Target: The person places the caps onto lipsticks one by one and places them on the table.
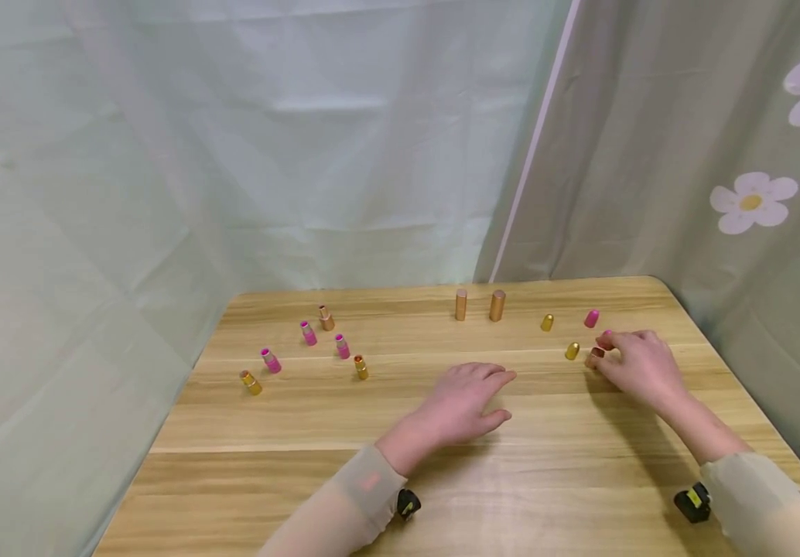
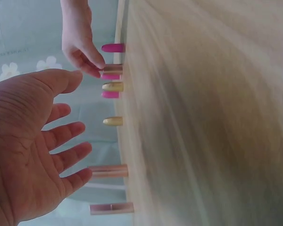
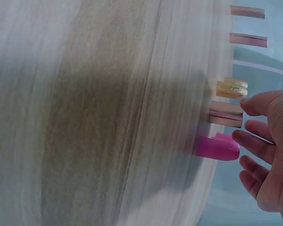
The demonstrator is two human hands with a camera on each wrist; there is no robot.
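Note:
My right hand [image 1: 640,367] is at a copper lipstick cap [image 3: 225,114] that stands on the table, with thumb and forefinger apart around its upper end. Whether the fingertips touch it cannot be made out. Beside it stand gold bullet-shaped caps [image 1: 572,351] and pink caps [image 1: 591,318]; one pink cap is partly hidden by the hand. My left hand [image 1: 466,398] hovers over the middle of the table, holding nothing, its fingers loosely spread in the left wrist view. Two taller copper cylinders [image 1: 497,305] stand upright beyond it.
On the table's left side stand several uncapped lipstick tubes: pink ones [image 1: 271,360], gold ones [image 1: 250,382] and a copper one [image 1: 326,318]. The wooden table [image 1: 268,480] has curtains [image 1: 372,155] behind it and along both sides.

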